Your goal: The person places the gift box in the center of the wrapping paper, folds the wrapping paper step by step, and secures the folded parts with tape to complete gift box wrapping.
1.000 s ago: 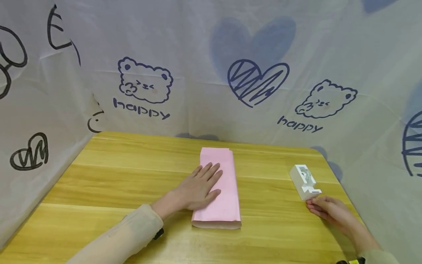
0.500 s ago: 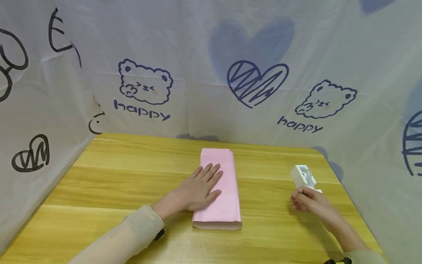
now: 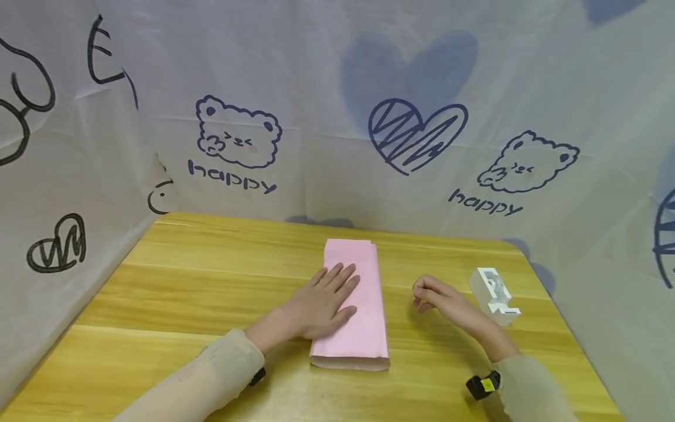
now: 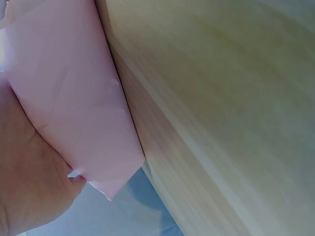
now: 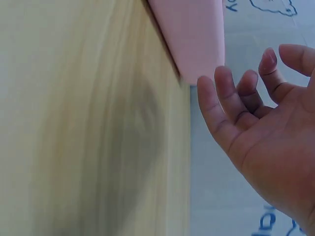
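Observation:
A long piece of pink paper (image 3: 371, 325), folded into a flat sleeve with its near end gaping slightly, lies in the middle of the table. My left hand (image 3: 321, 305) rests on it with spread fingers; in the left wrist view part of that hand (image 4: 34, 172) shows against the pink paper (image 4: 74, 98). My right hand (image 3: 440, 299) is raised right of the paper, thumb and index fingertips close together. In the right wrist view this hand's (image 5: 275, 128) other fingers bend loosely. Whether something thin and clear sits between thumb and index cannot be made out.
A white tape dispenser (image 3: 482, 293) with a clear roll stands on the right of the wooden table (image 3: 211, 281), beside my right forearm. A printed cloth (image 3: 327, 129) hangs behind the table and along its sides.
My right hand has left the front end of the tape dispenser and moved left toward the pink paper. My left hand stays on the paper. The view has shifted slightly.

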Demonstrator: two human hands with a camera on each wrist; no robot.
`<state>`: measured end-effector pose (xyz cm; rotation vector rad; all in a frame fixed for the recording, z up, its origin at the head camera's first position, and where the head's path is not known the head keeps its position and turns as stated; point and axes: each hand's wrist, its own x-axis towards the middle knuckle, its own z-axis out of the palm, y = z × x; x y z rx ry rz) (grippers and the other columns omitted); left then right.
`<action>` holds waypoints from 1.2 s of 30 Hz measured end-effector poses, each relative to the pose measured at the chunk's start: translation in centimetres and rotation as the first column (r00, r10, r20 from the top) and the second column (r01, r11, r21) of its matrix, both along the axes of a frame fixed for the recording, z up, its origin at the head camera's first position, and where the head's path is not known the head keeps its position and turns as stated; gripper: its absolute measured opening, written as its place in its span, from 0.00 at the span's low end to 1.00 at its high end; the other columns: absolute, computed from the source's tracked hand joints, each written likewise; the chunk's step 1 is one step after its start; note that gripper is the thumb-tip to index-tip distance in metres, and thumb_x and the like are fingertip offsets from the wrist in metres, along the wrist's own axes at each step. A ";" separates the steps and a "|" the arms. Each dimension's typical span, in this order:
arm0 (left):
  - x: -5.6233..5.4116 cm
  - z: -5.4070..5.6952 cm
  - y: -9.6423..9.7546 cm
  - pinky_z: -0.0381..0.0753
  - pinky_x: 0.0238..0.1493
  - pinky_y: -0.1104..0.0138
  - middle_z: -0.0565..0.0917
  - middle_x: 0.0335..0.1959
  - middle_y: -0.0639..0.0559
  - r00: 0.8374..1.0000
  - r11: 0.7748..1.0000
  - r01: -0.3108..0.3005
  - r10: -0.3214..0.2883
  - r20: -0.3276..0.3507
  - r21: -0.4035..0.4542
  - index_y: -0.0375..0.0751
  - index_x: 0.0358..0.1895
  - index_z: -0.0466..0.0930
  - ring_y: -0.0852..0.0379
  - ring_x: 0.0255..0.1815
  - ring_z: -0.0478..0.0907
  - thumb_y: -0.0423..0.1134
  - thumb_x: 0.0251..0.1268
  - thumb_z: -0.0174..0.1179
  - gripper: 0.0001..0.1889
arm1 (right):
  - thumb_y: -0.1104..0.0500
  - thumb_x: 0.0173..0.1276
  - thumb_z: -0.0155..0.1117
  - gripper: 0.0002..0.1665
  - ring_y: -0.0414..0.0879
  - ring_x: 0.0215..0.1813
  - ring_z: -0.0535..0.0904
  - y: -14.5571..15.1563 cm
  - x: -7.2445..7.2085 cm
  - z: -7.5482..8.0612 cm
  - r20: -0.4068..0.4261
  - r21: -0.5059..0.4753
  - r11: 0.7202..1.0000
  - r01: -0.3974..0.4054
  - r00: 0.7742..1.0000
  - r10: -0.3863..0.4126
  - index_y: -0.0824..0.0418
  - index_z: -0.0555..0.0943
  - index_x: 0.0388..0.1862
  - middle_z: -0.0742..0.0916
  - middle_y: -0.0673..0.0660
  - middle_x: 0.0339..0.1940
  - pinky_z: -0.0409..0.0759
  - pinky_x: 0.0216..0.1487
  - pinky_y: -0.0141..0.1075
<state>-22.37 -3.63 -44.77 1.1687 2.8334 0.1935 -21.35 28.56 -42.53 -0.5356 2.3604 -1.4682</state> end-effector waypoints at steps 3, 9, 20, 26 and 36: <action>0.0 -0.1 0.0 0.40 0.84 0.50 0.41 0.87 0.45 1.000 1.000 -0.002 0.002 -0.006 0.002 0.43 0.86 0.45 0.44 0.87 0.39 0.59 0.85 0.32 0.36 | 0.59 0.85 0.50 0.15 0.58 0.49 0.76 -1.7 -1.1 0.0 -0.039 0.017 1.000 -0.018 0.999 0.018 0.72 0.73 0.45 0.75 0.63 0.47 0.83 0.52 0.46; 0.1 -0.1 0.1 0.39 0.84 0.50 0.40 0.87 0.46 1.000 1.000 -0.012 0.012 -0.004 -0.008 0.45 0.86 0.44 0.45 0.87 0.38 0.60 0.85 0.31 0.36 | 0.61 0.82 0.54 0.09 0.56 0.58 0.66 -4.3 -3.0 -0.5 -0.095 0.063 0.997 -0.040 0.994 0.046 0.66 0.75 0.41 0.69 0.61 0.53 0.75 0.55 0.47; 0.1 -0.2 0.1 0.39 0.84 0.50 0.40 0.87 0.48 1.000 1.000 -0.024 0.024 -0.007 -0.011 0.46 0.86 0.45 0.46 0.87 0.38 0.60 0.85 0.31 0.36 | 0.60 0.81 0.55 0.07 0.61 0.62 0.61 -6.6 -4.8 -0.9 -0.095 0.146 0.988 -0.049 0.993 0.063 0.60 0.77 0.40 0.65 0.61 0.53 0.63 0.55 0.45; 0.2 0.0 0.0 0.39 0.84 0.51 0.40 0.87 0.48 1.000 1.000 -0.024 0.024 -0.014 -0.013 0.45 0.86 0.45 0.46 0.87 0.38 0.61 0.85 0.31 0.37 | 0.63 0.79 0.57 0.07 0.59 0.59 0.62 -6.9 -4.9 -1.0 -0.162 0.178 0.983 -0.046 0.984 0.076 0.59 0.78 0.37 0.66 0.60 0.50 0.63 0.55 0.44; 0.1 -0.1 0.0 0.41 0.84 0.50 0.42 0.87 0.46 1.000 1.000 -0.015 0.015 -0.023 0.000 0.44 0.86 0.46 0.45 0.87 0.39 0.60 0.85 0.32 0.37 | 0.60 0.78 0.59 0.08 0.56 0.58 0.66 -6.9 -4.5 -1.3 -0.197 0.258 0.966 0.014 0.980 0.038 0.56 0.79 0.35 0.67 0.59 0.49 0.67 0.56 0.45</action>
